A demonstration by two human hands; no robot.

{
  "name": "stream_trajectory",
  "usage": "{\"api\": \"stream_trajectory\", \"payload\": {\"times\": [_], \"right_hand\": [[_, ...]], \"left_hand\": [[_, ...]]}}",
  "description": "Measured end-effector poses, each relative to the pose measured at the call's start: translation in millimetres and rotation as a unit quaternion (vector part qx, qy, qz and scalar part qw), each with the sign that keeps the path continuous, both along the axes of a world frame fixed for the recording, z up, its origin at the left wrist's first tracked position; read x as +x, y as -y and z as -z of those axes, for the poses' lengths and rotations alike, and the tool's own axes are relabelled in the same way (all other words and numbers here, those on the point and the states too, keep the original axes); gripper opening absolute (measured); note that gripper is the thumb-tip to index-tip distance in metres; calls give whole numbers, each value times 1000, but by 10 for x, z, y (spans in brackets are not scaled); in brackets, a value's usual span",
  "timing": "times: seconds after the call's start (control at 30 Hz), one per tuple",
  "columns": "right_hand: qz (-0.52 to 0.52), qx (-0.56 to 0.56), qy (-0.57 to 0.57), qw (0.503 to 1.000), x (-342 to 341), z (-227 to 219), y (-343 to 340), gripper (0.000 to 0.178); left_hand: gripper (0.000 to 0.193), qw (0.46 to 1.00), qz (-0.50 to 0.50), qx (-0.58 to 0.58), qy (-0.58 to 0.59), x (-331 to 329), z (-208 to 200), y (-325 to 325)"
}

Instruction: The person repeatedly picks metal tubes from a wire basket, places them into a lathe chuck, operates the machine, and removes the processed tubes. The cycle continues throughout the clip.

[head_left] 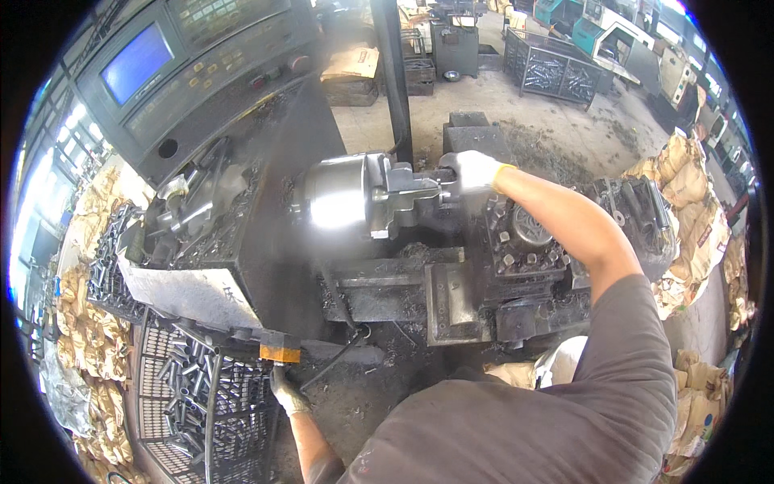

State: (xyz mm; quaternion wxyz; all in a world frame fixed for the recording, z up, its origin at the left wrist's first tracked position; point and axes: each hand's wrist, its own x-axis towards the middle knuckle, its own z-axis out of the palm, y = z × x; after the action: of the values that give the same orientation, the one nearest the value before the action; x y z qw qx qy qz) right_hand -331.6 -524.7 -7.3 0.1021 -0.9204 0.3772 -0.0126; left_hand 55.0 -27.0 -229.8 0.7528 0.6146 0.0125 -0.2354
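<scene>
My right hand (477, 171), in a white glove with a yellow cuff, is at the front of the lathe chuck (337, 194). Its fingers curl over the end of a dark metal workpiece (445, 175) by the chuck jaws (401, 194). The glove hides part of that end. Low on the left, my left hand (287, 394), also gloved, reaches up against the underside of an orange block (280, 353) on the machine's front edge. Its fingertips are mostly hidden there, so their grip is unclear.
A control panel with a blue screen (137, 63) rises at upper left. Below it, a black crate (214, 403) holds many short metal tubes. The tool turret (528, 234) stands right of the chuck, among metal chips. Brown paper sacks (693, 218) line the far right.
</scene>
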Motion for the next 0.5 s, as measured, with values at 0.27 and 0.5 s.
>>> {"api": "stream_trajectory", "payload": {"times": [0.27, 0.5], "right_hand": [[9, 71, 428, 901, -735, -437, -2612, 25], [127, 218, 415, 874, -757, 340, -3374, 29]], "left_hand": [[43, 728, -58, 133, 670, -581, -1403, 266], [61, 609, 64, 113, 782, -340, -3088, 2840]]}}
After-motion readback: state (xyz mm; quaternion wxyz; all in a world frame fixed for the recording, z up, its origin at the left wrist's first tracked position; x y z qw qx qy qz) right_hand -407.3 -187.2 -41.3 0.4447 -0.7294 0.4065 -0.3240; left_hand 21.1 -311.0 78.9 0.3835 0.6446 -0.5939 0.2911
